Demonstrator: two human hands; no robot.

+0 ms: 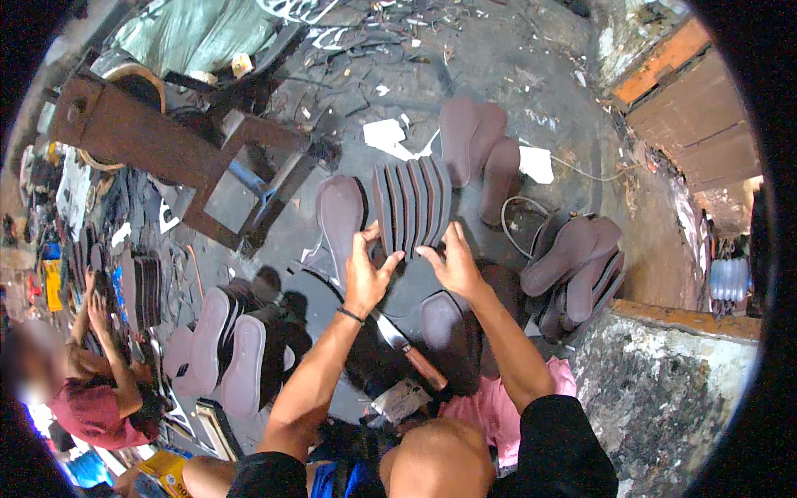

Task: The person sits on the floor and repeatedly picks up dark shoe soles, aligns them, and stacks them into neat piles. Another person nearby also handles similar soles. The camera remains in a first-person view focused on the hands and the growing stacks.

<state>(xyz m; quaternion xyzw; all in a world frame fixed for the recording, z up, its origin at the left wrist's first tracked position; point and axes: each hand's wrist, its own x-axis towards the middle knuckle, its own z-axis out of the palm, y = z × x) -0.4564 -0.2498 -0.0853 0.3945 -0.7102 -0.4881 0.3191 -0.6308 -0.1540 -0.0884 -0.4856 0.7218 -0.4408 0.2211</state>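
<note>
A row of several brown shoe soles [413,203] stands on edge in front of me, pressed side by side. My left hand [365,270] grips the near left end of the row, its thumb along the near edge. At the near right end, my right hand [452,264] holds the same row between thumb and fingers. One brown sole [339,212] lies just left of the row, close to my left fingers. Between my forearms rests a knife [425,367] with a wooden handle, its blade pointing up and left. Near my right forearm is another pile of soles [443,322].
More soles lie at the far right [463,137], in a heap at the right [569,257], and at the lower left [246,365]. A rusty metal frame [195,217] stands left. A co-worker's arms [104,332] show at the far left. Scraps and paper [383,135] litter the floor.
</note>
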